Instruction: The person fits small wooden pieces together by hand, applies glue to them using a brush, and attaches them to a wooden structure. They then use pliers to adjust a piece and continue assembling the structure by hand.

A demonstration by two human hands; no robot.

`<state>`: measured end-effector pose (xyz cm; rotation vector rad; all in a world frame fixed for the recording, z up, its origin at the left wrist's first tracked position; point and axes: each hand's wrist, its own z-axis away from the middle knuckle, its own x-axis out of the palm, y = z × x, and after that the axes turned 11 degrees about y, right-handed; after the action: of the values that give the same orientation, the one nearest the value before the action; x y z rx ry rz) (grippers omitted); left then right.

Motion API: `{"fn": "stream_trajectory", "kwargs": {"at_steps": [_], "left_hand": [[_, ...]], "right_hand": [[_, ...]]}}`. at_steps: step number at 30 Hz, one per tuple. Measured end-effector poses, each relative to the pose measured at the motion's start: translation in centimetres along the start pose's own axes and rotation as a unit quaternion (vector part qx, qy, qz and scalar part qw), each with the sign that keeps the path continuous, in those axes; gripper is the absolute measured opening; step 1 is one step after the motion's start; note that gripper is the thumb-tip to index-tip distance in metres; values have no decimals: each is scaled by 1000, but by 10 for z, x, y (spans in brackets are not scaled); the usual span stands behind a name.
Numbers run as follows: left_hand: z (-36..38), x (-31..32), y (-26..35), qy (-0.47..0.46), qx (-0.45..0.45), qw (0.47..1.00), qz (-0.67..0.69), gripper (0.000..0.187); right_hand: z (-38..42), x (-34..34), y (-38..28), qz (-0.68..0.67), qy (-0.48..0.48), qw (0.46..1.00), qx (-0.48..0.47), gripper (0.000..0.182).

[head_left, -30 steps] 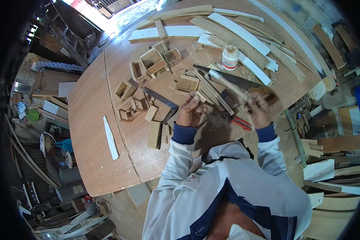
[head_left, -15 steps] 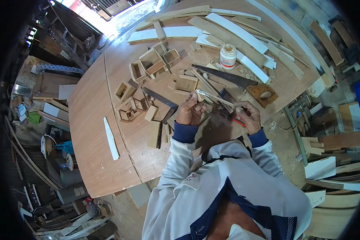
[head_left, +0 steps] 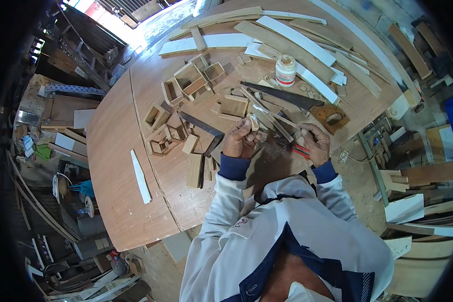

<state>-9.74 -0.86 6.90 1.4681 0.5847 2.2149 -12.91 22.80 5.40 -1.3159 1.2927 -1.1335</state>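
My left hand [head_left: 239, 139] is closed in a pinch on a small wood block [head_left: 253, 122] with white glue on it. In my right hand [head_left: 314, 144] is a thin wooden stick [head_left: 282, 119], slanting up and left, its tip white with glue. That tip hangs just above and right of the block, apart from it. Red-handled pliers or a similar tool [head_left: 301, 151] lie by the right fingers, partly hidden. Beyond the hands are an open glue jar [head_left: 285, 74] and a handsaw [head_left: 282, 94] with a wooden handle. A try square [head_left: 202, 126] lies left of my left hand.
Small wooden box frames [head_left: 189, 80] and a smaller compartment frame [head_left: 163, 138] stand left of centre on the table [head_left: 116, 191]. Long wood strips [head_left: 287, 38] are piled at the back. A white tapered strip [head_left: 140, 176] lies on the left. Timber offcuts [head_left: 428, 176] crowd the right side.
The glue-tipped stick has lifted away from the block, its tip moving up and right. My left hand has turned the block slightly, showing its glued face.
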Motion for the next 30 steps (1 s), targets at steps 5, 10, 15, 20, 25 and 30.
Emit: {"fn": "stream_trajectory", "kwargs": {"at_steps": [5, 10, 15, 20, 25, 30], "left_hand": [[-1, 2, 2, -28, -5, 1000, 8, 15], [-7, -8, 0, -49, 2, 998, 25, 17], [-6, -4, -3, -38, -14, 999, 13, 20], [-6, -7, 1, -10, -15, 1000, 11, 18], [-7, -5, -2, -34, -10, 999, 12, 16], [-6, -4, -5, -47, -21, 998, 39, 19]], "right_hand": [[-2, -5, -2, -20, -50, 998, 14, 17], [-5, -21, -9, -58, -89, 987, 121, 16], [-8, -8, -8, -19, -19, 998, 49, 16], [-10, -18, -2, -48, -94, 992, 69, 16], [-8, -6, 5, -90, -28, 993, 69, 16], [-3, 8, 14, -121, -22, 989, 79, 16]]}}
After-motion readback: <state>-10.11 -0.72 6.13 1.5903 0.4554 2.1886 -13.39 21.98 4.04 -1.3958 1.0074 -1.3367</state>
